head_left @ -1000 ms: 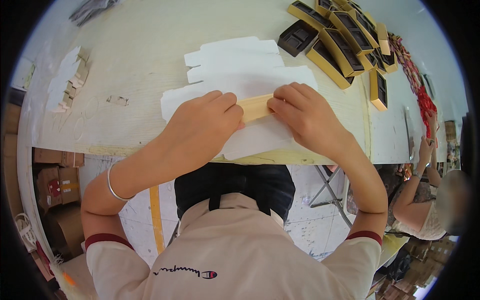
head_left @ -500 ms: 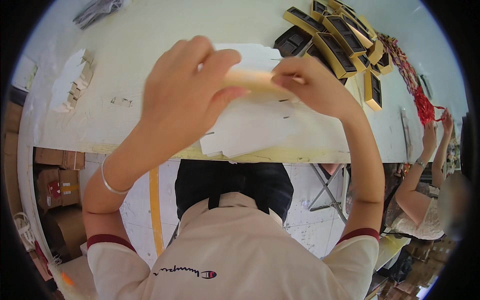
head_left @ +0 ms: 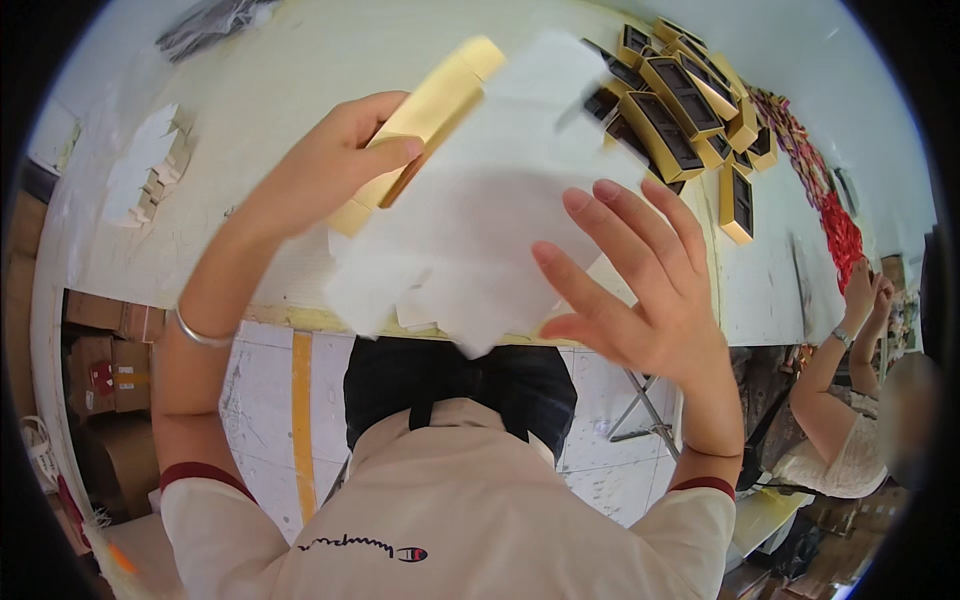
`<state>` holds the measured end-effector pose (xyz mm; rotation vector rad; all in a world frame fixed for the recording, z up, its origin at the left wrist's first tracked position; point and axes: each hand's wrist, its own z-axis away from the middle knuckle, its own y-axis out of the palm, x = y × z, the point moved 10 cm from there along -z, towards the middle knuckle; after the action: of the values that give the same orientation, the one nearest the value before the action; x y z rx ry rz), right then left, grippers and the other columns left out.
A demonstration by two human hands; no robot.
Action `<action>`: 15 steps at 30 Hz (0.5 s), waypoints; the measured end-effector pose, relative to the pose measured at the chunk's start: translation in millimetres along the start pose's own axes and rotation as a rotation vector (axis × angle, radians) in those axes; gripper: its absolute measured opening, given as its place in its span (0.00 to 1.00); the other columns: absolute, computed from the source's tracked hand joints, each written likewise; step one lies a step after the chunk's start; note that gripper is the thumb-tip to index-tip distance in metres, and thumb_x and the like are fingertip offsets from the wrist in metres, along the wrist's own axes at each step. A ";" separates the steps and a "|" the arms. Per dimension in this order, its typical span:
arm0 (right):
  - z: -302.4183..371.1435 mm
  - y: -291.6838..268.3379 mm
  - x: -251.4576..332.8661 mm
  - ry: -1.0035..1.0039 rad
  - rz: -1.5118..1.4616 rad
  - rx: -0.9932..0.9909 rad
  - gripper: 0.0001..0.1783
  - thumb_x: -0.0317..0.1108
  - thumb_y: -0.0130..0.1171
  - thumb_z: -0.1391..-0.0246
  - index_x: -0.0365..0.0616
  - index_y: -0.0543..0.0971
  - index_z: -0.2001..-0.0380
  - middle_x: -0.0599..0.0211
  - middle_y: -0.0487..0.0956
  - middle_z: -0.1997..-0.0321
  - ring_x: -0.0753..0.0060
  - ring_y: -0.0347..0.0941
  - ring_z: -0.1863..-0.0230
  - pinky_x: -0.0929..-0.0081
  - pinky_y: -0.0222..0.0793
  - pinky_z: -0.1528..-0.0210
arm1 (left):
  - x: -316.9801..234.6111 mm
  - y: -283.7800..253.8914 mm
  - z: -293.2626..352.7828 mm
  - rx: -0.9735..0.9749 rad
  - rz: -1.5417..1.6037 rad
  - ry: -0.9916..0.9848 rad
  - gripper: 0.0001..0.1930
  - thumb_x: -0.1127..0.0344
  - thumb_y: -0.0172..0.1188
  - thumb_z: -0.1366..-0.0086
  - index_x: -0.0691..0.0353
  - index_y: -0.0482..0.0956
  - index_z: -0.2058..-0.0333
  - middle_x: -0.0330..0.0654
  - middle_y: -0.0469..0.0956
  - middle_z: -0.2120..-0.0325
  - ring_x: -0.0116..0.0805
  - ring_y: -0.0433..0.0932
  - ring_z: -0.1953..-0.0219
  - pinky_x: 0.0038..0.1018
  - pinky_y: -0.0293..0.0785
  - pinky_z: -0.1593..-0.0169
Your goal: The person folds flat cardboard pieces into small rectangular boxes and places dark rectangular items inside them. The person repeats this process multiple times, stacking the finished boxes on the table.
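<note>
A long gold cardboard box [head_left: 440, 102] is gripped in my left hand [head_left: 345, 165], the thumb lying across its side and the box tilted up to the right. My right hand [head_left: 645, 290] is spread with fingers apart and holds nothing. Between the hands, a white flat card blank [head_left: 490, 180] is smeared by motion. It overhangs the table's near edge, and I cannot tell whether a hand touches it. More white card [head_left: 415, 313] shows beneath its lower edge.
Gold boxes with black inserts [head_left: 685, 97] lie heaped at the far right. White folded cartons [head_left: 148, 165] stand at the left. A grey bundle [head_left: 210, 28] lies at the far left. On the right, another person's hands [head_left: 862, 290] handle red ribbons [head_left: 840, 235].
The gold piece, between both hands before, is now in my left hand alone. My right hand has let go, moved nearer and spread. The white blank has shifted and blurred.
</note>
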<state>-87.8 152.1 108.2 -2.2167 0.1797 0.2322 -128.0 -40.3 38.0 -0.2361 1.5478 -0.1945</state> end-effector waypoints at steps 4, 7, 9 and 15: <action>21.4 22.9 -0.9 -0.108 0.027 0.100 0.15 0.35 0.61 0.59 0.45 0.80 0.64 0.61 0.76 0.56 0.63 0.73 0.53 0.62 0.68 0.53 | -9.3 20.8 -15.9 0.182 -0.306 0.017 0.09 0.64 0.54 0.35 0.64 0.72 0.64 0.31 0.68 0.79 0.19 0.65 0.79 0.18 0.62 0.74; 23.8 48.3 -16.1 0.047 -0.292 0.224 0.08 0.31 0.59 0.54 0.45 0.80 0.68 0.63 0.77 0.62 0.63 0.73 0.57 0.64 0.68 0.59 | -20.8 28.4 -24.3 0.092 -0.710 0.231 0.12 0.63 0.59 0.39 0.63 0.73 0.61 0.37 0.71 0.75 0.29 0.70 0.74 0.23 0.67 0.69; 24.5 85.0 -39.9 0.274 -0.532 0.418 0.04 0.30 0.59 0.51 0.42 0.79 0.70 0.62 0.76 0.67 0.62 0.73 0.62 0.66 0.67 0.63 | -45.6 40.2 -3.9 -0.290 -1.114 0.743 0.14 0.62 0.62 0.42 0.62 0.74 0.60 0.41 0.74 0.70 0.38 0.74 0.69 0.28 0.70 0.65; 36.3 133.4 -69.8 0.758 -0.934 0.556 0.06 0.28 0.60 0.48 0.37 0.76 0.68 0.62 0.70 0.78 0.61 0.69 0.70 0.69 0.65 0.68 | -27.5 63.0 33.3 0.032 -0.770 0.329 0.14 0.66 0.63 0.44 0.61 0.75 0.59 0.42 0.73 0.62 0.45 0.75 0.65 0.33 0.72 0.60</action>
<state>-187.5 103.2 0.2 -1.5232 -0.3525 -1.0431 -96.6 28.7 47.6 -0.8032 1.7097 -0.8967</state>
